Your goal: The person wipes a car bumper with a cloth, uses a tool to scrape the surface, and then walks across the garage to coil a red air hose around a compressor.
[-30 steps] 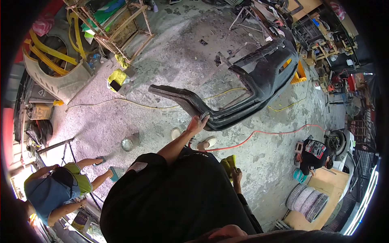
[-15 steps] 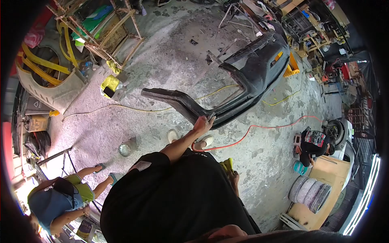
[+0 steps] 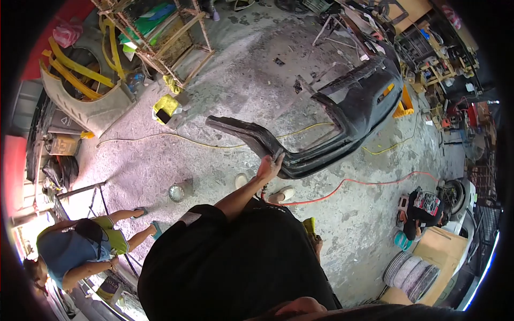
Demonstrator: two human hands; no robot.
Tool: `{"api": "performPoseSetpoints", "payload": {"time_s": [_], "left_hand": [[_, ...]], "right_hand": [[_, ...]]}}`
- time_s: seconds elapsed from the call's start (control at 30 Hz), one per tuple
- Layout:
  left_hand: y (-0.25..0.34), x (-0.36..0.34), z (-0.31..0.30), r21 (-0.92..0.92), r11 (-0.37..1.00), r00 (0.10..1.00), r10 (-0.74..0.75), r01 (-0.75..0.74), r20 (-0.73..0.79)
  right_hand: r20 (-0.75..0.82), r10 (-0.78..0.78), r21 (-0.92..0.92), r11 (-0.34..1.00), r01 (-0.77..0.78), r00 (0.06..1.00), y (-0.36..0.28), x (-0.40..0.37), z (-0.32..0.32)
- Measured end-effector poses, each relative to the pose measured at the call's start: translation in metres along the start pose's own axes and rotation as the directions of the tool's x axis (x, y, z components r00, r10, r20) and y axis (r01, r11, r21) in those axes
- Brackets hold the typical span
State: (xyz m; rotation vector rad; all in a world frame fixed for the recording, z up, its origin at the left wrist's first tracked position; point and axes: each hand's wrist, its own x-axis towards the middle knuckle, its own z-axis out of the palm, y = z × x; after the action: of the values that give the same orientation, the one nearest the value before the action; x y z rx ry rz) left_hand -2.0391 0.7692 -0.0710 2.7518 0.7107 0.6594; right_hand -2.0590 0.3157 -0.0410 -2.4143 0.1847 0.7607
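A black car bumper [image 3: 321, 155] stretches across the middle of the head view, its left end bent toward the far side. My left hand [image 3: 269, 169] is closed on the bumper's near edge, thumb and fingers at its corner. At my right side, partly hidden by my black shirt, my right hand [image 3: 317, 245] is closed around a yellow-green cloth [image 3: 310, 227]. Part of that cloth is out of sight behind my body. The bumper's support shows only in part.
A red hose [image 3: 369, 183] and a yellow cord [image 3: 214, 146] run over the floor. A metal can [image 3: 176, 193] stands left of my feet. One person [image 3: 80, 251] is at lower left; another [image 3: 423, 207] crouches right, near stacked rolls [image 3: 409, 274]. A rusty frame [image 3: 176, 48] stands at upper left.
The whole view has shifted, so the surroundings appear farther right and slightly lower. My left hand stays on the bumper and my right hand keeps the cloth. The person at left has moved slightly.
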Motion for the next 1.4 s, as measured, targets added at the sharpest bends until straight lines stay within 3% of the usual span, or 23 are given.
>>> {"api": "performPoseSetpoints", "payload": {"time_s": [0.03,0.07,0.1,0.13,0.2,0.37,0.5,0.57,0.6,0.67,0.7,0.73,0.8,0.93,0.97,1.0,1.07,1.13,1.2,1.23,1.27,1.33,1.4], "left_hand": [[-0.004,0.012,-0.032,-0.406,0.866,0.954,-0.292,0.293,0.067],[-0.007,0.022,-0.057,-0.705,0.497,0.829,-0.506,0.506,0.238],[-0.010,0.026,-0.065,-0.771,0.467,0.812,-0.574,0.433,0.109],[-0.016,0.029,-0.078,-0.769,0.466,0.804,-0.586,0.438,0.103],[-0.032,0.029,-0.099,-0.586,0.380,0.658,-0.647,0.716,0.384],[-0.061,0.023,-0.098,-0.559,0.292,0.575,-0.693,0.776,0.436],[-0.058,0.021,-0.098,-0.513,0.313,0.569,-0.669,0.799,0.478],[-0.046,0.012,-0.093,-0.762,0.364,0.779,-0.561,0.535,0.278],[-0.047,-0.003,-0.069,-0.765,0.361,0.780,-0.558,0.534,0.281],[-0.052,-0.041,-0.009,-0.590,0.707,0.920,-0.327,0.391,0.218],[-0.031,-0.041,-0.018,-0.715,0.672,0.961,-0.276,0.192,-0.002],[-0.022,-0.039,-0.037,-0.717,0.670,0.962,-0.273,0.191,0.001],[-0.010,-0.035,-0.070,-0.667,0.569,0.875,-0.260,0.480,0.408],[0.000,-0.043,-0.056,-0.610,0.684,0.906,-0.197,0.400,0.374],[0.003,-0.045,-0.060,-0.569,0.667,0.859,-0.226,0.480,0.460],[0.004,-0.048,-0.054,-0.562,0.670,0.858,-0.237,0.484,0.456],[0.001,-0.055,-0.040,-0.641,0.691,0.937,-0.174,0.336,0.304],[-0.009,-0.047,-0.048,-0.599,0.689,0.903,-0.209,0.409,0.376],[-0.022,-0.047,-0.029,-0.598,0.775,0.966,-0.258,0.204,-0.005],[-0.028,-0.032,-0.054,-0.691,0.571,0.887,-0.392,0.443,0.245],[-0.038,-0.025,-0.056,-0.689,0.573,0.886,-0.396,0.445,0.242],[-0.054,-0.011,-0.062,-0.746,0.391,0.778,-0.571,0.540,0.264],[-0.070,0.000,-0.074,-0.722,0.358,0.745,-0.584,0.592,0.322]], "right_hand": [[-0.019,0.002,-0.068,0.998,-0.003,1.000,0.001,0.004,0.002],[-0.038,0.001,-0.137,0.991,-0.006,0.999,0.002,0.008,0.004],[-0.014,0.003,-0.084,0.996,-0.004,1.000,0.001,0.010,0.004],[-0.003,-0.005,-0.093,0.996,0.005,1.000,-0.010,0.009,0.003],[0.008,0.000,-0.087,0.996,0.001,1.000,-0.025,0.008,-0.002],[0.033,-0.046,-0.151,0.987,0.050,0.998,-0.030,0.029,-0.007],[0.009,-0.141,-0.233,0.962,0.140,0.990,-0.024,0.047,-0.006],[-0.006,-0.190,-0.264,0.947,0.182,0.982,-0.018,0.049,-0.009],[0.007,-0.152,-0.233,0.961,0.150,0.988,-0.023,0.048,-0.008],[0.016,-0.113,-0.202,0.973,0.114,0.994,-0.036,0.040,-0.007],[0.019,-0.110,-0.203,0.973,0.111,0.994,-0.038,0.036,-0.007],[0.026,-0.109,-0.205,0.972,0.112,0.994,-0.038,0.033,-0.006],[0.004,-0.118,-0.259,0.959,0.115,0.993,-0.018,0.039,-0.001],[0.033,-0.114,-0.300,0.947,0.118,0.993,-0.012,0.032,-0.001],[0.038,-0.116,-0.300,0.946,0.122,0.992,-0.014,0.028,-0.003],[0.049,-0.082,-0.278,0.956,0.092,0.995,-0.027,0.017,-0.007],[0.082,-0.061,-0.255,0.964,0.080,0.995,-0.037,0.016,0.000],[0.075,-0.122,-0.125,0.984,0.130,0.990,-0.027,0.014,-0.004],[0.070,-0.104,-0.137,0.984,0.112,0.992,-0.018,0.020,-0.001],[0.071,-0.118,-0.126,0.984,0.126,0.990,-0.026,0.014,-0.004],[0.073,-0.133,-0.115,0.983,0.141,0.988,-0.035,0.010,-0.005],[0.075,-0.154,-0.153,0.974,0.164,0.985,-0.038,0.011,-0.004],[0.077,-0.176,-0.193,0.963,0.187,0.981,-0.038,0.015,-0.003]]}}
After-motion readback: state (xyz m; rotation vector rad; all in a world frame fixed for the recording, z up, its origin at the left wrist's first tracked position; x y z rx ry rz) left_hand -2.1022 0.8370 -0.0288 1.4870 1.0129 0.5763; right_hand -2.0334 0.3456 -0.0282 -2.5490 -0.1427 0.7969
